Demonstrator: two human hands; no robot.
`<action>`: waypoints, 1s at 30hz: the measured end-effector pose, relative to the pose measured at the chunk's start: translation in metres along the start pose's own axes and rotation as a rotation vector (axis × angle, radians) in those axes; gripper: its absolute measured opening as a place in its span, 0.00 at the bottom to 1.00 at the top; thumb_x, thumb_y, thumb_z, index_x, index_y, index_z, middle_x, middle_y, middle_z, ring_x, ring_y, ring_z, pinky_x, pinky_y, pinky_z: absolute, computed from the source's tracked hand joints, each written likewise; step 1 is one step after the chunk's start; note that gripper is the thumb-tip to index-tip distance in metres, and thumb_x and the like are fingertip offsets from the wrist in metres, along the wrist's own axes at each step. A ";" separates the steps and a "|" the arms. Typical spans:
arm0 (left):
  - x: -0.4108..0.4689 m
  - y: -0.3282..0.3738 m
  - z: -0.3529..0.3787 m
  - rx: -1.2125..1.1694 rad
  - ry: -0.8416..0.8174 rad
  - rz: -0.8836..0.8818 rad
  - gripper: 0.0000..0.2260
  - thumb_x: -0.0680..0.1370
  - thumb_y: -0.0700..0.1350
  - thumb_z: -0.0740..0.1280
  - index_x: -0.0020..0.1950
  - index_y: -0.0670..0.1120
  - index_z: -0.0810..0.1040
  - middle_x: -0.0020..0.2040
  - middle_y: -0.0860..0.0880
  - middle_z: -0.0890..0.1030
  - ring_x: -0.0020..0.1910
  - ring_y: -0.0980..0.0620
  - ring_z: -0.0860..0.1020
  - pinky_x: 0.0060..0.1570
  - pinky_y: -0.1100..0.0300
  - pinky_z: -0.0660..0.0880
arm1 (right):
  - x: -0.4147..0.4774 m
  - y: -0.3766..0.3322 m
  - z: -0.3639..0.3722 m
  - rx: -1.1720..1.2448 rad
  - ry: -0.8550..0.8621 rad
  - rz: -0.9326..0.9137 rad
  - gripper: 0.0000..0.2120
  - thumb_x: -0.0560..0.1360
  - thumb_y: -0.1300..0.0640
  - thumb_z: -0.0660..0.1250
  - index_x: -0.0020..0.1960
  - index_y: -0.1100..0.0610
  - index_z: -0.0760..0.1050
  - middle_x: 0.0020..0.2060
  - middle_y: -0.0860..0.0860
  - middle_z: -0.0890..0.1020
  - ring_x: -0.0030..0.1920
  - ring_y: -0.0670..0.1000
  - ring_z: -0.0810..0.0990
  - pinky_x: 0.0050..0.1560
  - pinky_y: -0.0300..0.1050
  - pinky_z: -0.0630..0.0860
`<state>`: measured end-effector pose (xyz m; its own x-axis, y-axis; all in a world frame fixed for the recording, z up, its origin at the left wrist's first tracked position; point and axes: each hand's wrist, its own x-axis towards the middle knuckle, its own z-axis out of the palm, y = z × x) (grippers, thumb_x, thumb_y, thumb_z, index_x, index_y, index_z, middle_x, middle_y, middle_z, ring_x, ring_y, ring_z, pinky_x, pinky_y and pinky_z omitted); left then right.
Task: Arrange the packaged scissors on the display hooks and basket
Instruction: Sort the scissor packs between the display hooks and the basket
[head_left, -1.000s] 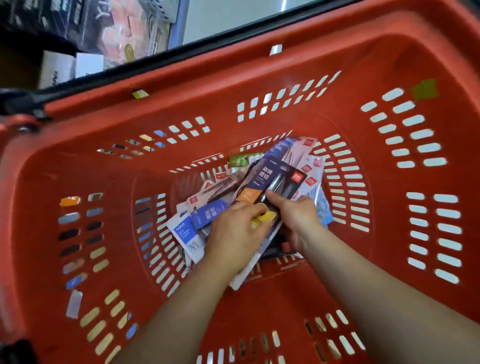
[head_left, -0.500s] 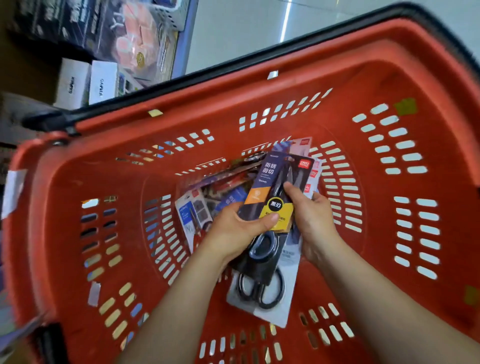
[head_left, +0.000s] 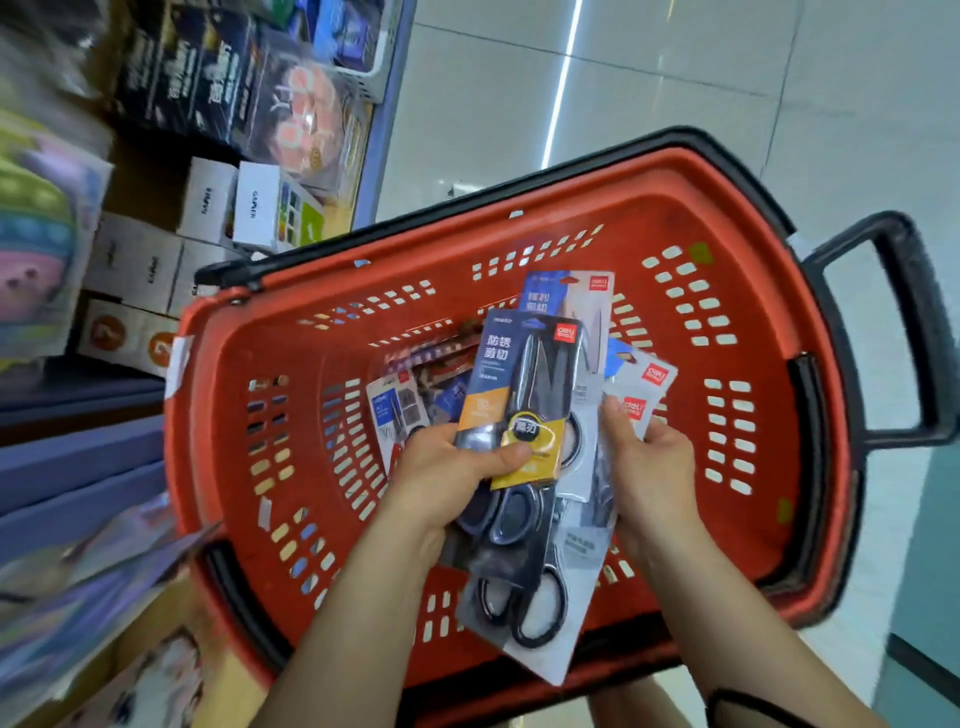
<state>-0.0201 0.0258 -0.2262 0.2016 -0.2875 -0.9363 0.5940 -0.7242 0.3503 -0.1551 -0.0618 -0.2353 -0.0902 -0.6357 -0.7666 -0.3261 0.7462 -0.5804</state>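
Left grip (head_left: 457, 473) round scissors pack (head_left: 519, 395) (thumb on front), right grip (head_left: 649, 462) pinching white packs (head_left: 644, 379)

- Over the red basket (head_left: 753, 312), left hand (head_left: 447, 478) grips a dark scissors pack (head_left: 524, 395).
- Right hand (head_left: 654, 467) holds white packs (head_left: 641, 387) beside it.
- More packs (head_left: 400, 405) lie inside the basket.
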 end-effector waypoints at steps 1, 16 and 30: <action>-0.008 0.004 -0.003 -0.002 0.002 0.010 0.12 0.67 0.36 0.78 0.49 0.40 0.84 0.47 0.42 0.86 0.48 0.40 0.84 0.54 0.46 0.80 | -0.004 -0.001 -0.004 -0.006 0.025 -0.024 0.13 0.78 0.50 0.68 0.51 0.60 0.83 0.46 0.53 0.87 0.50 0.56 0.86 0.56 0.61 0.80; -0.120 0.036 -0.041 0.184 -0.179 0.097 0.23 0.68 0.30 0.75 0.58 0.49 0.80 0.48 0.48 0.86 0.46 0.50 0.85 0.44 0.58 0.79 | -0.069 -0.079 -0.010 0.117 -0.278 -0.092 0.06 0.74 0.64 0.72 0.50 0.57 0.82 0.43 0.53 0.88 0.42 0.51 0.86 0.41 0.46 0.83; -0.228 0.073 -0.017 -0.125 0.215 0.424 0.04 0.79 0.41 0.67 0.46 0.45 0.80 0.39 0.49 0.86 0.38 0.52 0.82 0.39 0.58 0.77 | -0.197 -0.180 -0.030 0.022 -0.459 -0.304 0.03 0.76 0.59 0.70 0.49 0.57 0.81 0.41 0.49 0.87 0.40 0.47 0.86 0.35 0.37 0.79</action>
<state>-0.0093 0.0496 0.0128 0.5942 -0.3949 -0.7007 0.5113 -0.4870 0.7081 -0.1067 -0.0767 0.0286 0.4260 -0.6754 -0.6020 -0.2537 0.5495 -0.7960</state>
